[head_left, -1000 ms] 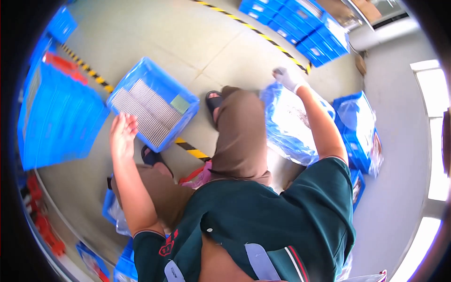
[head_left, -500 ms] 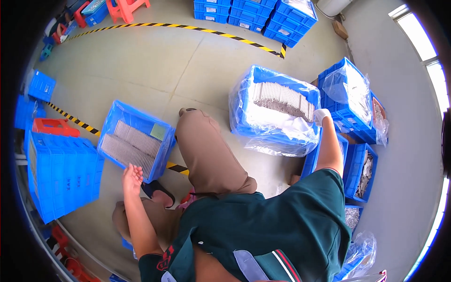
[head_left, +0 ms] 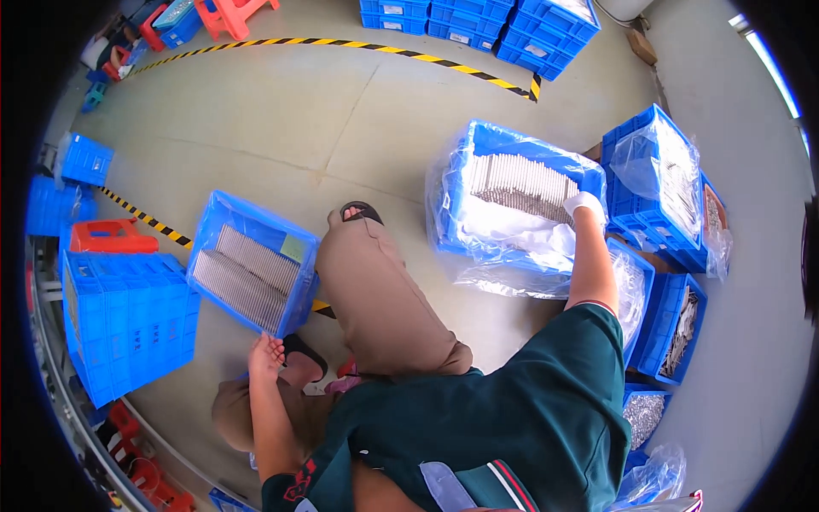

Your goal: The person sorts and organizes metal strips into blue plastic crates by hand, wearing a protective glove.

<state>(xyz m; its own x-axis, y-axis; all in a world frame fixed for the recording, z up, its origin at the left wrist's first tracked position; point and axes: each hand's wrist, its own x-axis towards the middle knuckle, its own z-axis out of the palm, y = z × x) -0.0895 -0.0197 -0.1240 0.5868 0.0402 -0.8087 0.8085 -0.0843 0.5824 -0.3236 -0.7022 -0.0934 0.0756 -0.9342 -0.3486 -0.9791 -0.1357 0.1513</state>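
Note:
My right hand (head_left: 585, 205), in a white glove, reaches into the blue crate (head_left: 533, 136) lined with clear plastic. It is at the right end of a row of thin silver metal pieces (head_left: 525, 181); its fingertips are hidden. White sheeting (head_left: 503, 230) lies along the near side of that row. Bare and loosely curled, my left hand (head_left: 267, 352) hangs by the near edge of another blue crate (head_left: 207, 224), with nothing visible in it. Two rows of similar thin pieces (head_left: 247, 273) fill this crate, with a greenish card (head_left: 292, 248) at their far right.
Between the crates is my bent knee (head_left: 384, 299). Blue crates (head_left: 128, 324) are stacked at the left beside a red stool (head_left: 111, 236). More crates (head_left: 636, 179) with metal pieces line the right wall. Striped floor tape (head_left: 409, 58) runs across the back, before stacked crates (head_left: 478, 21).
My left hand has drawn back from over the left crate's pieces to just off its near edge. The right hand stays at the end of its row. The whole view has shifted slightly.

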